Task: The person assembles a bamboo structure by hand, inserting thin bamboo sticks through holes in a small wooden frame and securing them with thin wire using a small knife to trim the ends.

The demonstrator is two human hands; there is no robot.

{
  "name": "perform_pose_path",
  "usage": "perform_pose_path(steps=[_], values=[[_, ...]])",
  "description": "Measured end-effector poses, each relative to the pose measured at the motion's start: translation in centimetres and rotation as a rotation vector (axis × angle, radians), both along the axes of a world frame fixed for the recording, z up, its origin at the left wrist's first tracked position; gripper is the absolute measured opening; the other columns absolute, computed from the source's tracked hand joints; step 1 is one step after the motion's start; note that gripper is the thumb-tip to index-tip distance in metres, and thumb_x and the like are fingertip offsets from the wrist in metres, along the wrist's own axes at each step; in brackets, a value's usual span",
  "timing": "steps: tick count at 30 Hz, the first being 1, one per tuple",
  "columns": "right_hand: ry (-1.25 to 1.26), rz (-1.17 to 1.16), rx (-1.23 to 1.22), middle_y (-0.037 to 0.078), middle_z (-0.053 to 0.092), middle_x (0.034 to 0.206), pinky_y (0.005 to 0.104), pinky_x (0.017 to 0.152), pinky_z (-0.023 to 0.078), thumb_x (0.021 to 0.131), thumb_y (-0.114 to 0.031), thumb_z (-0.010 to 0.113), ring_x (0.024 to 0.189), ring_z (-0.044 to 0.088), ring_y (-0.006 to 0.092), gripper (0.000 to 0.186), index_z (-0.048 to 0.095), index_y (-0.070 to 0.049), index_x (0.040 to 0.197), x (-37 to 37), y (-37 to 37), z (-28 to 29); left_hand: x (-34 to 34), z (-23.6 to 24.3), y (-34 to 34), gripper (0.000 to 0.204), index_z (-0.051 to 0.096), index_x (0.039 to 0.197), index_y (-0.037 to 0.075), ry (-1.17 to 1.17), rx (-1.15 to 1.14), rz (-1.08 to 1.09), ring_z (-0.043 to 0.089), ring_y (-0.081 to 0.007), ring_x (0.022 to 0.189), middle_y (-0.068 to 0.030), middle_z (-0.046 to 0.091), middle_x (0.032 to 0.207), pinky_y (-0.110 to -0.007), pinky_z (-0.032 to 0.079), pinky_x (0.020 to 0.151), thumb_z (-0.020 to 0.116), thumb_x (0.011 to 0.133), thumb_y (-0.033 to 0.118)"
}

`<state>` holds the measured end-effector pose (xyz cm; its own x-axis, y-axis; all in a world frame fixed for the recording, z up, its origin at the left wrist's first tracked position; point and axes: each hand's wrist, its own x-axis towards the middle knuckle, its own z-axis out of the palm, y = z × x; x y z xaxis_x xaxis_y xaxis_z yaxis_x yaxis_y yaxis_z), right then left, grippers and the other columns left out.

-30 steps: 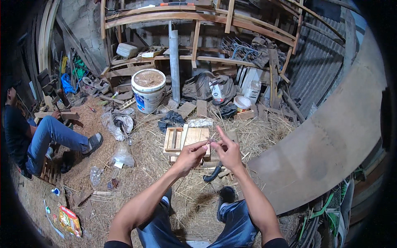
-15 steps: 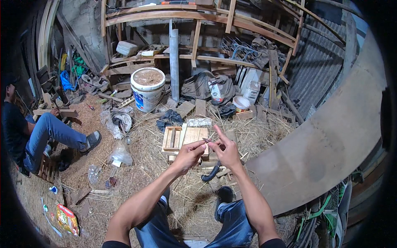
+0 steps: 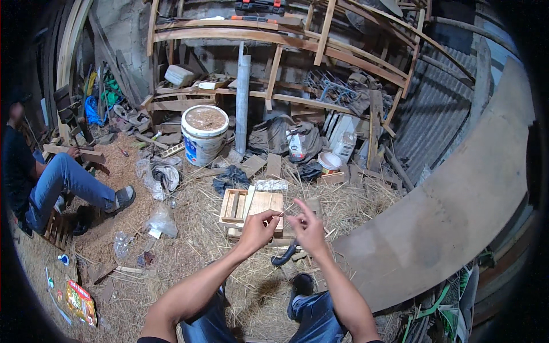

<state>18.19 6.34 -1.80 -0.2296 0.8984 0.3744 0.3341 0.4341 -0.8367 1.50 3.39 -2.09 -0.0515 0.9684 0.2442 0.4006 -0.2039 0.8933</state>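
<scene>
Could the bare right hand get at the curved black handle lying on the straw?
Probably yes: nothing visible covers the lower end of the curved black handle, below the bare right hand.

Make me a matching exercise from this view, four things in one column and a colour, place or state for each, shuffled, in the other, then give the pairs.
Things:
1. right hand
2. open wooden box
3. large bucket
4. curved handle

Descriptions:
A. white, filled with brown material
B. black, lying on the straw
C. index finger extended
D. pale, just beyond the left hand

Pairs: 1-C, 2-D, 3-A, 4-B
</scene>
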Motion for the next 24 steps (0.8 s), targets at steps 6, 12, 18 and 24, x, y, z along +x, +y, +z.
perform_pose_path(steps=[6, 12, 18, 24], values=[[0.094, -0.043, 0.011, 0.008, 0.067, 0.073, 0.0284, 0.062, 0.048, 0.086, -0.019, 0.065, 0.065, 0.060, 0.0104, 0.058, 0.040, -0.003, 0.136, 0.1, 1.7, -0.8, 0.6, 1.8, -0.4, 0.018, 0.065, 0.093, 0.001, 0.009, 0.061, -0.011, 0.064, -0.0249, 0.062, -0.0173, 0.065, 0.071, -0.037, 0.048, 0.058, 0.059, 0.086, 0.015], [-0.019, 0.035, 0.026, 0.008, 0.066, 0.073, 0.0269, 0.063, 0.049, 0.085, -0.020, 0.067, 0.065, 0.059, 0.0097, 0.054, 0.045, -0.004, 0.132, -0.4, 0.0, -0.1, 0.5, 1.1, -0.4, 0.019, 0.065, 0.096, 0.001, -0.031, 0.042, -0.034, 0.060, -0.0214, 0.059, -0.0158, 0.065, 0.071, -0.034, 0.047, 0.059, 0.058, 0.086, 0.015], [-0.006, 0.024, 0.014, 0.008, 0.067, 0.073, 0.0284, 0.064, 0.048, 0.084, -0.019, 0.067, 0.066, 0.059, 0.0104, 0.042, 0.053, -0.007, 0.122, 0.1, 1.7, -1.0, 0.3, -0.8, 0.8, 0.020, 0.065, 0.099, 0.001, -0.054, 0.135, -0.051, 0.062, -0.0222, 0.062, -0.0172, 0.066, 0.075, -0.034, 0.048, 0.061, 0.056, 0.088, 0.016], [-0.032, -0.142, 0.078, 0.010, 0.066, 0.074, 0.0303, 0.064, 0.046, 0.085, -0.019, 0.065, 0.065, 0.058, 0.0130, 0.029, 0.059, -0.004, 0.109, 1.1, 2.3, -1.2, -0.7, -1.8, 1.1, 0.022, 0.066, 0.101, 0.003, 0.018, 0.115, -0.092, 0.064, -0.0265, 0.064, -0.0191, 0.067, 0.083, -0.037, 0.049, 0.063, 0.056, 0.088, 0.018]])
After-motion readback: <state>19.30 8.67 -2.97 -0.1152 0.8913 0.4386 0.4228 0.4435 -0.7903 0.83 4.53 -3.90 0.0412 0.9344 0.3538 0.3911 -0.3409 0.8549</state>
